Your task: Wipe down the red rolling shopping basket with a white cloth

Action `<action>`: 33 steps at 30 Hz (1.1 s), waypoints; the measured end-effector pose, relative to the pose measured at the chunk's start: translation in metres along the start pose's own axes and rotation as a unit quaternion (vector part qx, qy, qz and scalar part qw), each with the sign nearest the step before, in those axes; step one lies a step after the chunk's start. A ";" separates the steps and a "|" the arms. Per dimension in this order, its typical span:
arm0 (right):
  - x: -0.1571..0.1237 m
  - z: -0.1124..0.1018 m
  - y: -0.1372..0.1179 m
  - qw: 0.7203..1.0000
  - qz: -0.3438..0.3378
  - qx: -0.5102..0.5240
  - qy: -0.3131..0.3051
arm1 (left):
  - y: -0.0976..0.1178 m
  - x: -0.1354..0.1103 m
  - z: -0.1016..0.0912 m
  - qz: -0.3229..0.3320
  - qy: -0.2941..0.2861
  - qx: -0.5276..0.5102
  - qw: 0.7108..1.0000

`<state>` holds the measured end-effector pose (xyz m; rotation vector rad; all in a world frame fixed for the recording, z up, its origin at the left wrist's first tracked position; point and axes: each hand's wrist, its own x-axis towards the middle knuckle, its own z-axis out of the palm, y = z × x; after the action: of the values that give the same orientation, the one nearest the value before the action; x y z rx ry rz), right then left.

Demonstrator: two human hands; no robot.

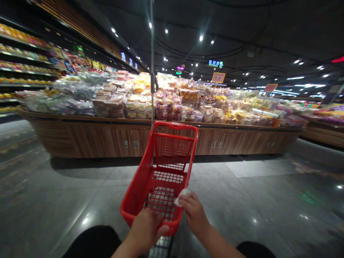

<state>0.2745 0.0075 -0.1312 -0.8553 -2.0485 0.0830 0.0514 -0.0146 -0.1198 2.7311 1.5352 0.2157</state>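
A red plastic shopping cart (139, 179) with a grid floor stands in front of me, nothing in its basket. My left hand (146, 225) is at the near rim, fingers over the inner side and thumb on the outer side, closed around the edge. Pinched in my right hand (194, 212) is a crumpled white tissue (182, 196), pressed against the cart's right rim. The left fingertips are partly hidden and slightly blurred.
Beyond the cart runs a long wooden display counter (88, 139) heaped with bagged foods (166, 102). Stocked shelves (24, 68) line the left side. A thin pole (152, 53) rises by the cart. Grey tiled floor (223, 193) lies around it.
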 end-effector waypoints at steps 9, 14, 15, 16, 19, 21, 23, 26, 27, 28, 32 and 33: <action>0.026 -0.007 0.037 1.000 0.004 -0.013 -0.001 | -0.021 -0.004 0.003 0.036 0.014 0.002 0.999; 0.035 0.010 0.046 0.995 0.072 -0.013 0.067 | -0.005 0.007 -0.010 -0.061 -0.014 -0.019 0.998; 0.032 0.014 0.043 0.994 0.077 -0.011 0.071 | 0.003 0.011 -0.012 -0.092 -0.021 -0.029 0.995; 0.028 0.017 0.039 0.994 0.080 -0.007 0.073 | 0.011 0.016 -0.013 -0.119 -0.021 -0.040 0.992; 0.019 0.024 0.025 0.995 0.074 0.009 0.064 | 0.037 0.032 -0.009 -0.146 0.010 -0.057 0.988; 0.015 0.026 0.020 0.997 0.051 0.025 0.052 | 0.049 0.040 -0.002 -0.147 0.008 -0.053 0.988; 0.017 0.025 0.020 0.998 0.023 0.032 0.038 | 0.053 0.044 0.004 -0.149 0.007 -0.037 0.988; 0.028 0.018 0.032 0.999 0.016 0.004 0.040 | 0.049 0.044 0.011 -0.152 0.004 -0.016 0.988; 0.033 0.016 0.036 0.998 0.026 -0.012 0.050 | 0.047 0.044 0.012 -0.150 -0.002 -0.013 0.989; 0.038 0.015 0.040 0.997 0.041 -0.026 0.061 | 0.046 0.044 0.013 -0.149 -0.009 -0.012 0.989; 0.039 0.016 0.034 0.995 0.068 -0.031 0.070 | 0.044 0.043 0.013 -0.147 -0.020 -0.002 0.989; 0.036 0.018 0.028 0.997 0.056 -0.019 0.056 | 0.044 0.042 0.012 -0.148 -0.021 -0.003 0.989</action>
<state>0.2632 0.0545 -0.1267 -0.9754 -1.9027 0.0573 0.1115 -0.0010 -0.1236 2.4413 1.8945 0.1591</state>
